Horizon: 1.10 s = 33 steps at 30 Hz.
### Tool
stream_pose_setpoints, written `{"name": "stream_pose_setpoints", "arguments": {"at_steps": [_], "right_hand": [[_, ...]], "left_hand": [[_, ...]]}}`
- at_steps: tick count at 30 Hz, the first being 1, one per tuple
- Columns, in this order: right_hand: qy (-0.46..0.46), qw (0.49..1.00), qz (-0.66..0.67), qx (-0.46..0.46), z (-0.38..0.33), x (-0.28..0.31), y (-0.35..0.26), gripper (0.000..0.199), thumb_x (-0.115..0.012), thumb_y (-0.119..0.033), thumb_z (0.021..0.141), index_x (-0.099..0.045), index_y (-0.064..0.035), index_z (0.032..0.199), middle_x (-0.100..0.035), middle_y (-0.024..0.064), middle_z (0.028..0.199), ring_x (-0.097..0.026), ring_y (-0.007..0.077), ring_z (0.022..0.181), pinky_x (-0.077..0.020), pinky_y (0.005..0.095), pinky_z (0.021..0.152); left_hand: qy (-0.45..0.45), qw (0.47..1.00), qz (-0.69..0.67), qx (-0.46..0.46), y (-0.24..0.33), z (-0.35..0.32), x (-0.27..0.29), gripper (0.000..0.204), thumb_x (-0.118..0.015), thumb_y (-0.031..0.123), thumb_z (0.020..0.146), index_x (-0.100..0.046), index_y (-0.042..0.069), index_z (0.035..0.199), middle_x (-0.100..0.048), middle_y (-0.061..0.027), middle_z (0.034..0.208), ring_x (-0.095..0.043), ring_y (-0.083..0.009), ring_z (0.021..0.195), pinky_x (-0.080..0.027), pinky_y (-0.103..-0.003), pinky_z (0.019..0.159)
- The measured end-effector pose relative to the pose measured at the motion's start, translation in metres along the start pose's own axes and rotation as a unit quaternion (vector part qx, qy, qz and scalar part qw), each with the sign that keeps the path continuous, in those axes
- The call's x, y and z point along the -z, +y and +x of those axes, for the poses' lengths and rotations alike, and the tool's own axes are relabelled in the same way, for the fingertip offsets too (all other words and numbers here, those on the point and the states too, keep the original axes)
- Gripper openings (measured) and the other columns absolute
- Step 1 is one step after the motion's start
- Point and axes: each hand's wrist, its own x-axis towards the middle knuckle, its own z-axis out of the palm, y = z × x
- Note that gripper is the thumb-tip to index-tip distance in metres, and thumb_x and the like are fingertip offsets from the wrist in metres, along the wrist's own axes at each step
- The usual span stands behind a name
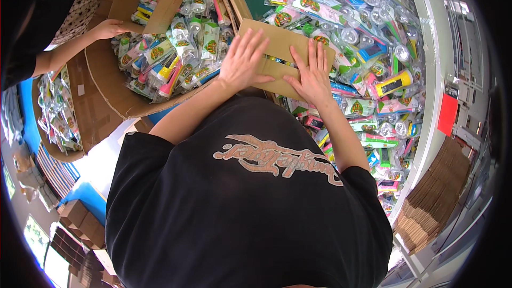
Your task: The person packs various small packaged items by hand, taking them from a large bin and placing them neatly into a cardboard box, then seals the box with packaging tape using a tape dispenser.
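Observation:
A small brown cardboard box (277,36) lies in front of me, its two long flaps folded down almost edge to edge. Through the narrow gap between them, bits of colourful packets show. My left hand (242,62) lies flat on the box's left end, fingers stretched out over the flaps. On the right part, my right hand (311,77) rests with its fingers apart and straight, pointing away from me. Neither hand grips anything. Under and around the box spread many clear plastic packets (357,107) with bright coloured items inside.
A large open carton (114,98) full of similar packets stands at the left. Beside it, another person's hand (108,29) holds a smaller open box (169,1). A pale rail (426,122) borders the packets at right, near stacked flat cardboard (434,197).

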Motion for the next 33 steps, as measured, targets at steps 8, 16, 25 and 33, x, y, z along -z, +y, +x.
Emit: {"name": "stream_pose_setpoints", "arguments": {"at_steps": [8, 16, 25, 33], "right_hand": [[-0.038, 0.983, 0.134, -0.116, 0.061, 0.005, 0.037, 0.036, -0.067, -0.039, 0.093, -0.063, -0.0081, 0.11, -0.066, 0.0158, 0.116, -0.061, 0.036, 0.111, -0.0432, 0.05, 0.101], [0.092, 0.994, 0.024, -0.06, 0.039, -0.012, 0.023, 0.047, -0.068, -0.042, 0.091, -0.063, -0.0046, 0.118, -0.067, 0.0128, 0.109, -0.061, 0.0303, 0.106, -0.0424, 0.0436, 0.094], [0.131, 0.986, 0.015, -0.104, 0.032, -0.016, 0.008, 0.045, -0.067, -0.031, 0.091, -0.06, 0.0004, 0.121, -0.062, 0.0166, 0.115, -0.057, 0.0328, 0.11, -0.0409, 0.046, 0.101], [0.181, 0.972, 0.097, -0.11, 0.036, -0.029, 0.034, 0.027, -0.063, -0.026, 0.096, -0.067, -0.005, 0.113, -0.07, 0.0124, 0.101, -0.064, 0.0311, 0.1, -0.0467, 0.0431, 0.094]], "left_hand": [[-0.258, 0.959, 0.105, -0.047, -0.016, 0.08, 0.018, 0.128, -0.074, 0.086, 0.05, -0.046, 0.0, 0.14, -0.037, -0.0252, 0.153, -0.033, -0.0388, 0.147, -0.022, -0.056, 0.122], [-0.162, 0.982, -0.06, -0.081, -0.023, 0.079, -0.001, 0.128, -0.087, 0.068, 0.045, -0.04, 0.003, 0.145, -0.052, -0.0148, 0.131, -0.048, -0.0327, 0.129, -0.031, -0.047, 0.117], [-0.078, 0.995, -0.035, -0.055, -0.008, 0.071, -0.019, 0.069, -0.066, 0.052, 0.088, -0.05, 0.005, 0.137, -0.056, -0.0093, 0.134, -0.049, -0.0278, 0.133, -0.03, -0.05, 0.117], [-0.134, 0.991, 0.002, -0.027, 0.042, 0.107, -0.055, 0.038, -0.06, 0.037, 0.095, -0.061, 0.003, 0.112, -0.064, -0.0138, 0.104, -0.061, -0.0299, 0.104, -0.043, -0.046, 0.101]]}}
